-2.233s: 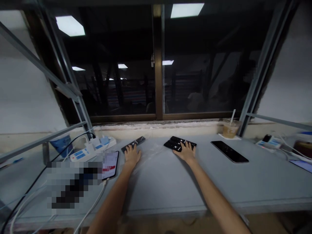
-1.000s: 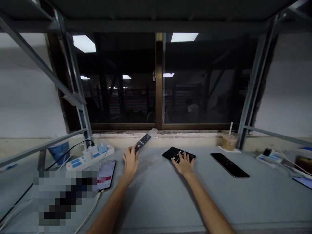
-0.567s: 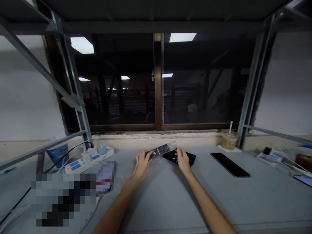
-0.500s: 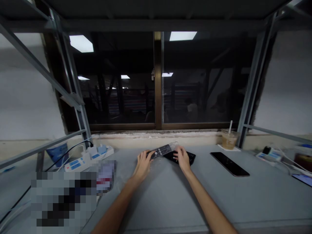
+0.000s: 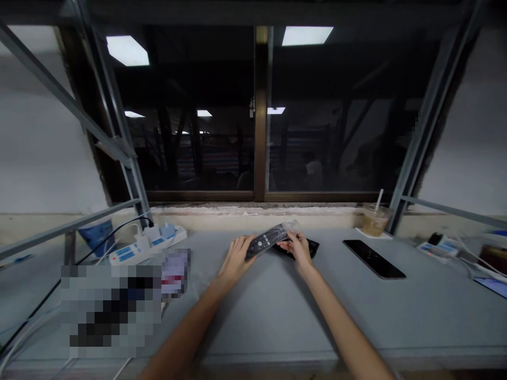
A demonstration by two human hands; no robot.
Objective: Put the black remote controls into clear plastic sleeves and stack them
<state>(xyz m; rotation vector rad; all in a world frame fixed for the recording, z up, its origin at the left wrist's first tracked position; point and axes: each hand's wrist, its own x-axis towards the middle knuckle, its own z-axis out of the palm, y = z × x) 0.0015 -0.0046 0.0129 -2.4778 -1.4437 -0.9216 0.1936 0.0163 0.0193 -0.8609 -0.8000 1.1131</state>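
A black remote control (image 5: pixel 266 238) with pale buttons is held tilted above the desk, its right end higher. My left hand (image 5: pixel 238 254) is closed around its left end. Crumpled clear plastic, like a thin sleeve (image 5: pixel 292 225), covers the remote's right end. My right hand (image 5: pixel 300 250) pinches the plastic there, fingertips bent around that end. Under and behind my right hand lies a flat black object (image 5: pixel 312 248), mostly hidden, so its kind does not show.
On the grey desk (image 5: pixel 273 327), a black phone (image 5: pixel 373 259) lies to the right. Behind it stands an iced drink cup (image 5: pixel 375 220) with a straw. At left are a white power strip (image 5: pixel 130 252), cables, a blue container (image 5: pixel 97 236) and blurred-out items. Metal frame posts (image 5: pixel 132 184) rise beside the window.
The remote has turned, its buttons facing me more and its right end higher. My right hand has shifted along its end. The whole view has tilted down slightly.
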